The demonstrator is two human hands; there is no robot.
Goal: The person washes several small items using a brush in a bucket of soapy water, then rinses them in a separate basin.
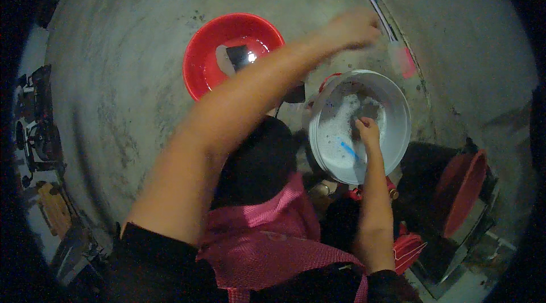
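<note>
A white plastic bucket holds foamy water, and a blue stick-like object lies in it. Inside the bucket, my right hand has its fingers bent at a dark patch in the foam; whether it grips something there is unclear. My left hand is stretched out above and beyond the bucket, blurred, its fingers curled, and I cannot tell if anything is in them. A blurred pink and whitish object is near that hand. Left of the bucket stands a red plastic basin with water and a dark reflection.
A pale long strip or handle runs along a groove in the concrete floor. A reddish basin leans at the right, near a red object. A burner-like metal frame and a wooden board are at the left.
</note>
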